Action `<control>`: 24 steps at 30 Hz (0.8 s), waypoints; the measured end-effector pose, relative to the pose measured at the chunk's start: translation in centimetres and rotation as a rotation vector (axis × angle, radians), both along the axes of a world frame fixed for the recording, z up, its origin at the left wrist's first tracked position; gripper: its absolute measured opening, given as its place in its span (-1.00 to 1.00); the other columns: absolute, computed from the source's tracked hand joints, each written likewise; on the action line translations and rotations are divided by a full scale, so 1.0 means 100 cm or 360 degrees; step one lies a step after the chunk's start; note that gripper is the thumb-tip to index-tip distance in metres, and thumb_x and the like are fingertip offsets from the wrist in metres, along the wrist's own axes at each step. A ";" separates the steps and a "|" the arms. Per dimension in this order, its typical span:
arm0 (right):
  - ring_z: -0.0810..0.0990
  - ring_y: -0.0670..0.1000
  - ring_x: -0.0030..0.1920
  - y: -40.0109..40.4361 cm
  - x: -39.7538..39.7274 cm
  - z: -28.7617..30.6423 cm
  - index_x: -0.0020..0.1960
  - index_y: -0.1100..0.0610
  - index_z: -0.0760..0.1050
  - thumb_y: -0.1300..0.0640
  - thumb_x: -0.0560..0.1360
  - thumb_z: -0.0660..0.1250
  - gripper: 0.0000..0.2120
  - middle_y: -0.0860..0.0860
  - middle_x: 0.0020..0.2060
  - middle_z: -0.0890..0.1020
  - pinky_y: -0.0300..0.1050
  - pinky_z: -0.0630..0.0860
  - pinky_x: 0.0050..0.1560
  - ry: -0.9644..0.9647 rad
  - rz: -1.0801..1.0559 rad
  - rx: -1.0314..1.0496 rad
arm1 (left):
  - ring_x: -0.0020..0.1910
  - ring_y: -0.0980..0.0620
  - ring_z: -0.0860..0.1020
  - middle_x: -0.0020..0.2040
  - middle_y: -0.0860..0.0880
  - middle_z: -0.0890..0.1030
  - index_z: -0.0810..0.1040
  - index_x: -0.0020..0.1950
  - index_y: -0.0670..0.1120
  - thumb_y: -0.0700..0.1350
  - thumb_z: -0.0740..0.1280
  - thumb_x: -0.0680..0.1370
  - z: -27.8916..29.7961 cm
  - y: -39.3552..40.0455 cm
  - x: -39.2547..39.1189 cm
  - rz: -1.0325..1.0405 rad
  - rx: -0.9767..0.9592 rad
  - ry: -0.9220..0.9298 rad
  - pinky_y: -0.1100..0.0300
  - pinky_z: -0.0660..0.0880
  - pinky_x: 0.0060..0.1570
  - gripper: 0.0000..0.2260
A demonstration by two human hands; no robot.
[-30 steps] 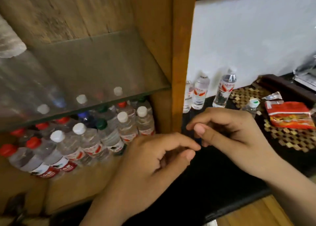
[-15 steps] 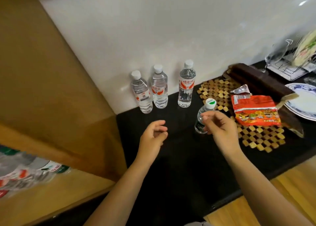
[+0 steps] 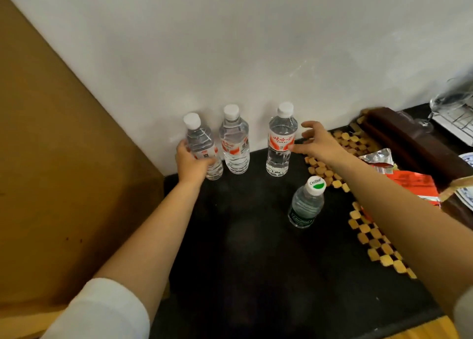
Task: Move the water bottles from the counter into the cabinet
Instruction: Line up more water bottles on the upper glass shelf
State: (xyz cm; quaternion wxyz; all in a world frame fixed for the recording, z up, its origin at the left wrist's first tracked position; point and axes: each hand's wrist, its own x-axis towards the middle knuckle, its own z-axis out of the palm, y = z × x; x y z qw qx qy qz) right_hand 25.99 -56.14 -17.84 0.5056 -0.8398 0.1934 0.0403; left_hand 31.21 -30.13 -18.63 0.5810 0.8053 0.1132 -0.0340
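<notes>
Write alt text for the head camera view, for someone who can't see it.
A person's left hand grips the leftmost bottle of three by the wall, while the open right hand reaches for the rightmost bottle. A green-labelled bottle stands nearer on the black counter.

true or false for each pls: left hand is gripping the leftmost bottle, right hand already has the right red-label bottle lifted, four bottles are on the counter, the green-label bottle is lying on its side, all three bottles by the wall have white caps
1. The left hand grips the leftmost bottle. True.
2. The right hand has lifted the right red-label bottle. False: that bottle stands on the counter, and the hand is open beside it, fingers spread.
3. Four bottles are on the counter. True: three by the wall, counting the middle bottle, plus the green-label bottle nearer the camera.
4. The green-label bottle lies on its side. False: it stands upright.
5. All three bottles by the wall have white caps. True.
</notes>
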 end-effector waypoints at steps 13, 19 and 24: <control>0.49 0.11 0.21 0.008 0.048 -0.021 0.30 0.14 0.29 0.23 0.20 0.56 -0.25 0.09 0.17 0.54 0.13 0.41 0.29 -0.0047 0.0253 0.0022 | 0.31 -0.08 0.42 0.31 -0.07 0.46 0.37 0.30 -0.09 -0.21 0.53 0.31 -0.009 0.012 0.031 -0.0036 0.0181 -0.0043 0.11 0.36 0.21 -0.38; 0.52 0.10 0.17 0.010 0.036 -0.015 0.22 0.11 0.35 0.17 0.17 0.58 -0.31 0.06 0.12 0.57 0.01 0.43 0.20 -0.0111 0.0134 -0.0141 | 0.28 -0.12 0.42 0.26 -0.08 0.45 0.37 0.29 -0.15 -0.24 0.53 0.31 -0.009 0.014 0.007 0.0038 0.0203 -0.0041 0.07 0.34 0.30 -0.40; 0.54 0.08 0.14 0.026 0.024 0.037 0.22 0.14 0.39 0.15 0.15 0.60 -0.30 0.05 0.12 0.59 0.03 0.44 0.23 -0.0381 0.0164 -0.0181 | 0.28 -0.13 0.44 0.26 -0.11 0.48 0.31 0.30 -0.13 -0.22 0.52 0.33 -0.009 0.026 -0.029 0.0100 0.0055 0.0023 0.09 0.35 0.22 -0.38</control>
